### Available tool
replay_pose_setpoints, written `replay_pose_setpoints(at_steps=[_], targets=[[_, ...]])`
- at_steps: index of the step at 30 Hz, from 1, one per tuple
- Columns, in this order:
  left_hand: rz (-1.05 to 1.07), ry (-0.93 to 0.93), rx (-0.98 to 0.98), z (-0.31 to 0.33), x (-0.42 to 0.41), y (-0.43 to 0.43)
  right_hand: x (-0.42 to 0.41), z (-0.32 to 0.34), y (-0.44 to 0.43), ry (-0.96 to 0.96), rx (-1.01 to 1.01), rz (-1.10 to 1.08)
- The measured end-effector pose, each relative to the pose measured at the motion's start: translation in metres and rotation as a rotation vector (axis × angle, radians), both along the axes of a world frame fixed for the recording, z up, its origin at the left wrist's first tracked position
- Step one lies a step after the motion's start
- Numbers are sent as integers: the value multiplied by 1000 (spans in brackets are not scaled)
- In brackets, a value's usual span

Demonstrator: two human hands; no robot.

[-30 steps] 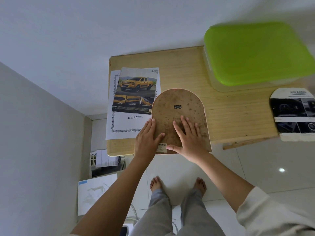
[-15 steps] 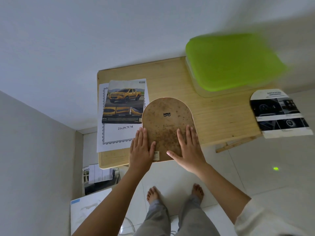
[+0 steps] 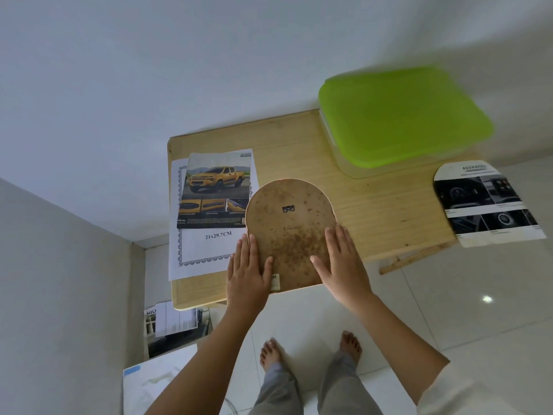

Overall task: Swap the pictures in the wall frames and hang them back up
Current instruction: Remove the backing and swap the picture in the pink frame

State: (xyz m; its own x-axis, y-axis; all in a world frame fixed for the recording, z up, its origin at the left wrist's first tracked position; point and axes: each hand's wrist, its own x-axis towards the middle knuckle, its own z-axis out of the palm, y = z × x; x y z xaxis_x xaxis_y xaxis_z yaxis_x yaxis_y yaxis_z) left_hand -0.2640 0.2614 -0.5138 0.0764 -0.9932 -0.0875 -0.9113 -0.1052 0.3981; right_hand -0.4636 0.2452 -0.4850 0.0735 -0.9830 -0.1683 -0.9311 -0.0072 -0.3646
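**Flat palms on a face-down arched frame**

The brown, arch-topped wall frame [image 3: 288, 232] lies back-up at the near edge of the pale wooden table [image 3: 374, 205], its straight bottom about level with that edge. My left hand [image 3: 247, 274] lies flat along its left side, fingers straight and pressed together, thumb angled onto the mottled fibreboard back. My right hand [image 3: 341, 265] rests flat on the lower right, fingers straight and close, thumb spread toward the middle. Neither hand grips anything.

I expect the frame to be light and stiff, and its rough back should keep my palms from sliding. I cannot tell whether glass sits underneath, so I treat it as fragile. The best hold looks to be the two straight sides, low down, thumbs on the back and fingers curled under the rim. The small metal hanger [image 3: 288, 208] near the top is for a nail, not for a grip. The stained board may be weak, so any prying should be gentle.

The glossy yellow pickup print [image 3: 217, 190] lies just beside the frame. The arch-cut dark car-interior print [image 3: 484, 205] lies well apart on my right. Both look like limp paper, best lifted by the edges.
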Motion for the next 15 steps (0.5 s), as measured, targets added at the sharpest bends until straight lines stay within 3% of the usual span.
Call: replay_pose_setpoints(at_steps=[3, 15], targets=[[9, 7, -6, -1, 0, 0, -5, -2, 2, -123, 65, -139], [45, 50, -23, -2, -3, 1, -4, 3, 3, -517, -5, -295]])
